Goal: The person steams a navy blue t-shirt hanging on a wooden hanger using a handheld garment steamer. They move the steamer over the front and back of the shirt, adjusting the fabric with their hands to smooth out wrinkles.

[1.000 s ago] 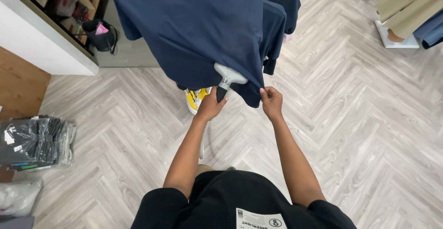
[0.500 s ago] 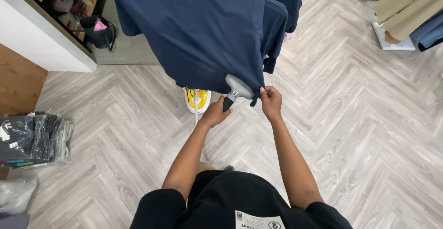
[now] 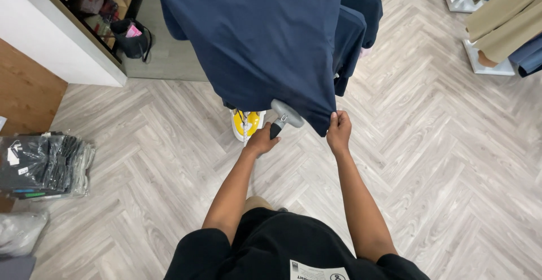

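Right hand (image 3: 339, 130) has its fingers pinched on the navy shirt (image 3: 265, 37) hem, pulling it taut. Left hand (image 3: 262, 140) fingers wrap the steamer (image 3: 282, 116) handle, with the head pressed against the fabric just above.

Dark navy plain cotton shirt (image 3: 265, 37) hanging above a pale grey herringbone-patterned wood floor (image 3: 440, 161). Grey-headed steamer with black handle (image 3: 282, 119); yellow and white steamer base (image 3: 247, 124). Person's black short-sleeved top (image 3: 265, 252).

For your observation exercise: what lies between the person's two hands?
In the head view, the grey steamer head pressed to the navy shirt's hem lies between the left hand and right hand.
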